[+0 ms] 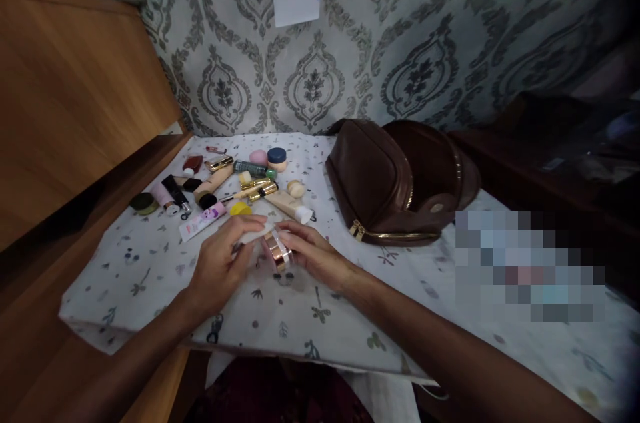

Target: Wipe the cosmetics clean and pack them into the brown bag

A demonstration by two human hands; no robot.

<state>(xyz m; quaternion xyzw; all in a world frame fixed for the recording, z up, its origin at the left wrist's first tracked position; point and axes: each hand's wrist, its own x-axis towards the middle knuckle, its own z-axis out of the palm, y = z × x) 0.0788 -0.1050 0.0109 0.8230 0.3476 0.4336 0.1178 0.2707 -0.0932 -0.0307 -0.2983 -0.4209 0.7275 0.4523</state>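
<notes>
My two hands meet over a white printed cloth [150,263]. My right hand [313,255] grips a small round rose-gold compact [279,251], held on edge. My left hand [225,256] has its fingers closed around a white tissue or pad [260,233], pressed against the compact. Just beyond my hands lie several cosmetics: a white tube with pink print [203,221], a yellow lid [241,208], a beige tube with a white cap [293,206] and gold-capped sticks [263,191].
A brown leather zip bag [390,190] sits at the right on the cloth. More jars, tubes and sponges [270,158] lie at the back left. A wooden cabinet [75,90] stands on the left, patterned wallpaper [350,43] behind. A blurred patch covers the right.
</notes>
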